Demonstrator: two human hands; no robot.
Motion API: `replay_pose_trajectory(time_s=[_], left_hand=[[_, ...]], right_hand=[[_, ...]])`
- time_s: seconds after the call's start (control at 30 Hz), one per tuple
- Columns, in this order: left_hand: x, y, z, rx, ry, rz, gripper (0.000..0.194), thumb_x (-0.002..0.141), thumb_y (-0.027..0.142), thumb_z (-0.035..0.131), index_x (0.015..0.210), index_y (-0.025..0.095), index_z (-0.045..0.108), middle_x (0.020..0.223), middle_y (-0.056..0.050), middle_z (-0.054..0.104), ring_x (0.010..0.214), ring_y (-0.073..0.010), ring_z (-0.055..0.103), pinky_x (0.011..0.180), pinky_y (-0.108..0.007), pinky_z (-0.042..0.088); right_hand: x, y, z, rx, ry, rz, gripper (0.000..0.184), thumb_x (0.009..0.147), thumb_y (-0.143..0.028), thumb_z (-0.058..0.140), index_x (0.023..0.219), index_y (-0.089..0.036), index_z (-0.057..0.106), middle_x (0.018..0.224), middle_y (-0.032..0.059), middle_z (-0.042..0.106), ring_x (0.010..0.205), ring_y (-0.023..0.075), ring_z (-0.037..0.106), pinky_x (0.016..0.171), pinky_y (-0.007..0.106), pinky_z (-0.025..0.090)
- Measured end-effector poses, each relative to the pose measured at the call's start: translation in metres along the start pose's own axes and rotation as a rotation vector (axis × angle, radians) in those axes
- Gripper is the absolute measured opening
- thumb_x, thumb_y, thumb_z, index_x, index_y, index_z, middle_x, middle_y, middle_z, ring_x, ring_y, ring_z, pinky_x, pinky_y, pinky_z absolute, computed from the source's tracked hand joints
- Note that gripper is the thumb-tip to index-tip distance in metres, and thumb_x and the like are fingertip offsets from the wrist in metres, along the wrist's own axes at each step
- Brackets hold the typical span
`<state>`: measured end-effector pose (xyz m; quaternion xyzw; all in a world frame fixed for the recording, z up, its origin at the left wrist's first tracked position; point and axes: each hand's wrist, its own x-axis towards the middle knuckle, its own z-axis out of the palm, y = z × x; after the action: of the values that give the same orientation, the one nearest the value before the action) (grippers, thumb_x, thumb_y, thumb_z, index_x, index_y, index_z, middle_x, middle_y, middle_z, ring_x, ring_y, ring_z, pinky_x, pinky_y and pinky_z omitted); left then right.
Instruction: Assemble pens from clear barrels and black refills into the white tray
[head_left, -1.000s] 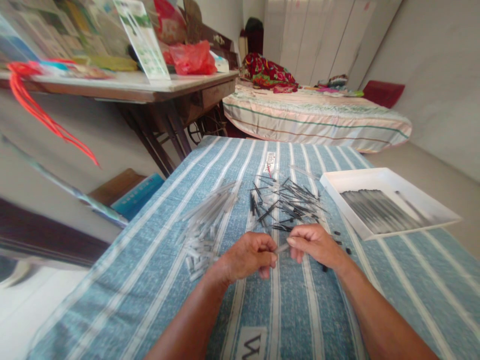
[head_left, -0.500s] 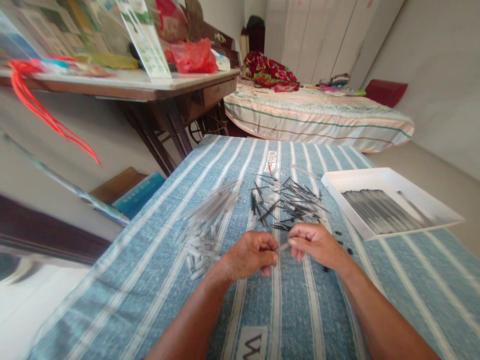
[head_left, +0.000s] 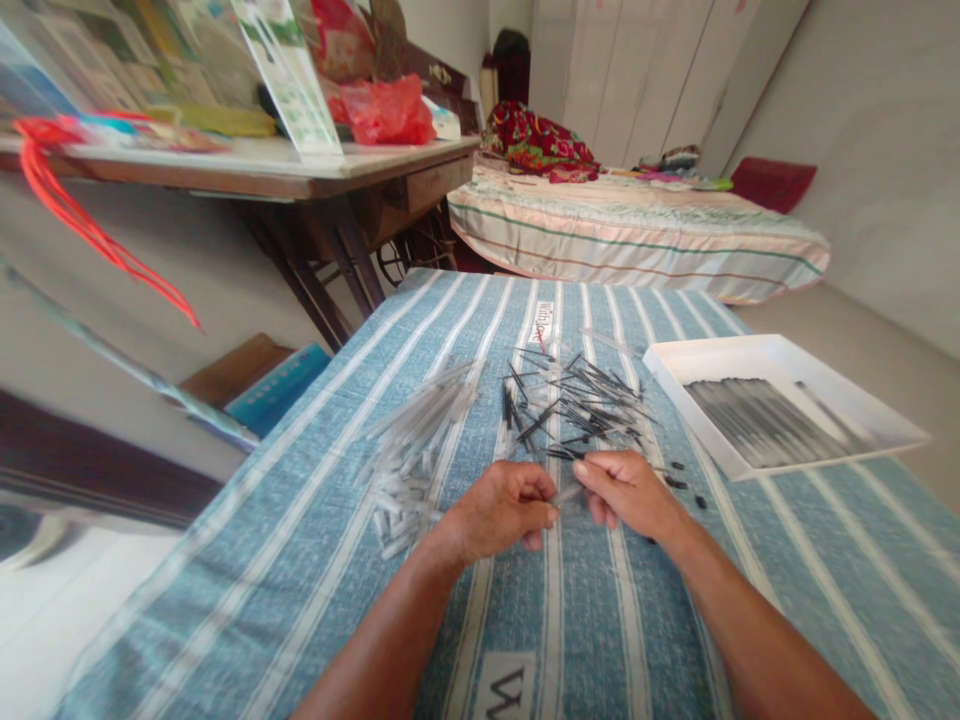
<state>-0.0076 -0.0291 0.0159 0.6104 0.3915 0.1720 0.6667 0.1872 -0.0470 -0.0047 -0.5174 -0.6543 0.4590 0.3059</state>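
Observation:
My left hand (head_left: 517,505) is closed, thumb and fingertips pinching a short, clear, tube-like pen barrel (head_left: 568,493). The other end of the barrel runs under the curled fingers of my right hand (head_left: 619,488), which is closed on it; its exact grip is partly hidden. Just beyond both hands lies a loose heap of thin black-tipped pen refills (head_left: 596,395). Left of them are a bundle of long clear barrels (head_left: 435,405) and a pile of short clear pen caps (head_left: 397,510). Small black plugs (head_left: 700,501) are scattered by my right wrist.
A shallow white box (head_left: 757,345) at the right holds a row of dark-cored pens (head_left: 757,420). Everything rests on a blue striped tablecloth (head_left: 315,560). A desk (head_left: 315,185) with a red bag (head_left: 390,110) stands at the left, and a bed (head_left: 637,230) behind.
My right hand has shifted slightly, its thumb and fingertips moving up towards the refills, uncovering a bit more of the black plugs. My left hand stays almost still with the barrel.

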Motion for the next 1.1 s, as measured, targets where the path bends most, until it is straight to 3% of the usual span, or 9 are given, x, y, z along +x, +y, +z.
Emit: replay_pose_trajectory(time_s=[0.07, 0.2, 0.37, 0.53, 0.7, 0.87, 1.0, 1.1], left_hand=[[0.0001, -0.0003, 0.0001, 0.003, 0.009, -0.001, 0.012, 0.067, 0.022, 0.058, 0.073, 0.015, 0.052, 0.052, 0.006, 0.051, 0.044, -0.0073, 0.051, 0.043, -0.018, 0.035], [-0.0001, -0.001, 0.0, -0.001, 0.017, 0.001, 0.012, 0.067, 0.023, 0.059, 0.073, 0.015, 0.051, 0.052, 0.007, 0.051, 0.044, -0.0078, 0.052, 0.043, -0.018, 0.036], [0.0002, -0.002, -0.0002, 0.01, 0.016, -0.005, 0.012, 0.067, 0.023, 0.058, 0.073, 0.016, 0.052, 0.05, 0.007, 0.051, 0.044, -0.0085, 0.052, 0.043, -0.019, 0.036], [0.001, -0.0021, -0.0002, 0.003, 0.024, -0.012, 0.012, 0.066, 0.023, 0.059, 0.072, 0.016, 0.051, 0.049, 0.007, 0.05, 0.043, -0.0089, 0.051, 0.043, -0.019, 0.036], [0.001, -0.0021, -0.0002, 0.033, 0.021, -0.017, 0.01, 0.066, 0.022, 0.058, 0.072, 0.016, 0.052, 0.051, 0.007, 0.05, 0.043, -0.0082, 0.051, 0.043, -0.019, 0.034], [0.0013, -0.0019, 0.0, 0.03, 0.028, -0.017, 0.011, 0.066, 0.023, 0.058, 0.072, 0.017, 0.051, 0.05, 0.008, 0.049, 0.043, -0.0085, 0.051, 0.043, -0.018, 0.034], [0.0012, -0.0028, 0.001, 0.039, 0.023, -0.021, 0.011, 0.067, 0.023, 0.058, 0.072, 0.017, 0.051, 0.051, 0.007, 0.05, 0.044, -0.0086, 0.052, 0.042, -0.018, 0.033], [0.001, -0.0036, 0.001, 0.042, 0.032, -0.012, 0.011, 0.067, 0.024, 0.058, 0.072, 0.017, 0.052, 0.052, 0.007, 0.051, 0.045, -0.0087, 0.052, 0.043, -0.018, 0.033]], right_hand=[[-0.0002, 0.0, 0.0, -0.012, 0.013, 0.007, 0.046, 0.086, -0.052, 0.039, 0.055, -0.018, 0.044, 0.041, -0.0026, 0.053, 0.031, 0.008, 0.046, 0.035, 0.019, 0.035], [-0.0007, -0.002, -0.0014, 0.061, 0.004, -0.052, 0.032, 0.082, -0.047, 0.05, 0.07, -0.018, 0.051, 0.054, -0.0017, 0.061, 0.042, 0.0101, 0.055, 0.043, 0.02, 0.042], [0.0004, -0.0012, 0.0007, 0.013, 0.032, 0.034, 0.045, 0.085, -0.052, 0.041, 0.054, -0.019, 0.042, 0.039, -0.0036, 0.052, 0.03, 0.0074, 0.044, 0.034, 0.018, 0.032], [0.0008, -0.0021, -0.0003, 0.085, 0.009, -0.032, 0.032, 0.081, -0.048, 0.051, 0.072, -0.018, 0.051, 0.054, -0.0018, 0.061, 0.041, 0.0097, 0.055, 0.042, 0.019, 0.042], [0.0019, 0.0005, 0.0005, 0.035, 0.023, 0.038, 0.044, 0.085, -0.052, 0.041, 0.056, -0.019, 0.042, 0.04, -0.0036, 0.053, 0.03, 0.0077, 0.046, 0.033, 0.018, 0.033], [0.0011, -0.0007, -0.0016, 0.094, -0.014, -0.02, 0.03, 0.08, -0.047, 0.053, 0.072, -0.018, 0.05, 0.052, -0.0027, 0.061, 0.039, 0.0095, 0.054, 0.04, 0.019, 0.04], [0.0013, 0.0001, -0.0006, 0.055, 0.011, 0.038, 0.04, 0.083, -0.049, 0.046, 0.058, -0.019, 0.042, 0.041, -0.0042, 0.054, 0.031, 0.0078, 0.046, 0.033, 0.017, 0.033], [0.0013, 0.0007, -0.0019, 0.085, -0.01, 0.022, 0.036, 0.083, -0.048, 0.047, 0.064, -0.018, 0.047, 0.046, -0.0033, 0.057, 0.034, 0.0085, 0.05, 0.035, 0.018, 0.036]])
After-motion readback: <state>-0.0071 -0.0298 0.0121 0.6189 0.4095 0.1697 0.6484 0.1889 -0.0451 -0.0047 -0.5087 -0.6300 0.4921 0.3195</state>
